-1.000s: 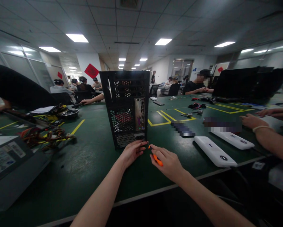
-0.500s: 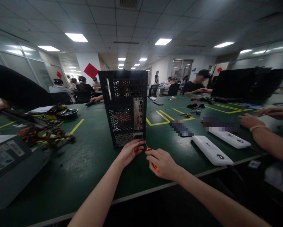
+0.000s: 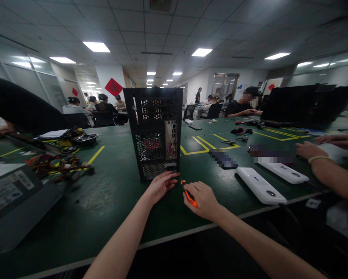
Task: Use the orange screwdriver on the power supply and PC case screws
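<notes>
A black computer case [image 3: 156,133] stands upright on a green work table [image 3: 110,193], its perforated rear panel facing the camera; red parts show dimly through the mesh, and a silver port plate sits on the panel's right side. To the far left a shallow metal bowl [image 3: 87,138] sits on the table, its contents too dark to tell, near a tangle of coloured cables [image 3: 57,164].

The left hand [image 3: 161,186] rests its fingertips against the case's lower right corner, fingers loosely spread and gripping nothing. The right hand [image 3: 201,199] is curled tight around an orange-handled screwdriver [image 3: 188,193], whose thin shaft points up and left toward that same corner, just beside the left fingertips.

Compared with half a second ago, the right hand has turned slightly, so more of the orange handle shows, while the left hand keeps its place at the case.

Two white oblong devices [image 3: 261,186] lie on the table to the right, near a co-worker's forearm [image 3: 331,176] that wears a pale wristband. Other people sit at tables farther back.
</notes>
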Available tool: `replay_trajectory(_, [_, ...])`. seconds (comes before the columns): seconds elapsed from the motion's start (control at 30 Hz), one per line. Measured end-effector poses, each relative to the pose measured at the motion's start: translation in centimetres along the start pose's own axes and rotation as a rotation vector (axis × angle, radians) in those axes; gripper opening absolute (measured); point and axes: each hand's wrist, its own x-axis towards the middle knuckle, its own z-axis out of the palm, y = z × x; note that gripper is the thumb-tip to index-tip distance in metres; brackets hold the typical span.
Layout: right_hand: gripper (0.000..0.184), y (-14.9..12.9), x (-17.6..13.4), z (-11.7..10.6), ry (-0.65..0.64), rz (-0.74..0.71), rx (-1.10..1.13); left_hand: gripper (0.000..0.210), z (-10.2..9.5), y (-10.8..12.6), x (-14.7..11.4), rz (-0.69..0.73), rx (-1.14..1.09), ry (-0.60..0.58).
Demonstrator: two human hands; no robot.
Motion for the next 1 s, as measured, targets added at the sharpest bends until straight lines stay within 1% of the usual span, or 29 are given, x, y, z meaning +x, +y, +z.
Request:
replay_trajectory(0.07, [0.013, 0.06, -0.01, -0.02, -0.029, -0.035, -0.022, 0.027, 0.07, 0.08, -0.08, 0.003, 0.002, -0.006])
replay_trajectory(0.17, [0.013, 0.1, -0.02, -0.16, -0.031, -0.051, -0.044, 0.026, 0.01, 0.12, -0.1, 0.002, 0.001, -0.015])
replay_trajectory(0.43, [0.012, -0.13, 0.04, -0.15, -0.049, -0.024, -0.051, 0.027, -0.22, -0.09, 0.12, 0.009, 0.001, -0.025])
replay_trajectory(0.57, [0.011, -0.1, -0.09, 0.01, -0.008, 0.006, -0.051, 0.026, -0.13, -0.12, 0.09, 0.001, 0.004, -0.017])
replay_trajectory(0.67, [0.009, -0.04, -0.16, 0.09, 0.051, 0.023, 0.002, 0.027, -0.09, -0.12, 0.05, 0.003, 0.004, -0.016])
replay_trajectory(0.73, [0.009, -0.05, -0.15, 0.08, 0.059, 0.027, 0.045, 0.028, -0.08, -0.11, 0.02, 0.0, 0.006, -0.011])
replay_trajectory(0.8, [0.01, -0.12, -0.12, 0.02, 0.041, 0.03, 0.074, 0.028, -0.06, -0.08, -0.01, -0.002, 0.007, -0.009])
replay_trajectory(0.9, [0.019, -0.18, -0.13, -0.13, 0.006, 0.011, 0.1, 0.027, -0.01, 0.02, -0.05, -0.004, 0.007, -0.011])
replay_trajectory(1.0, [0.022, -0.08, -0.25, -0.33, 0.048, 0.025, 0.043, 0.026, 0.07, 0.14, -0.09, -0.006, 0.003, -0.003])
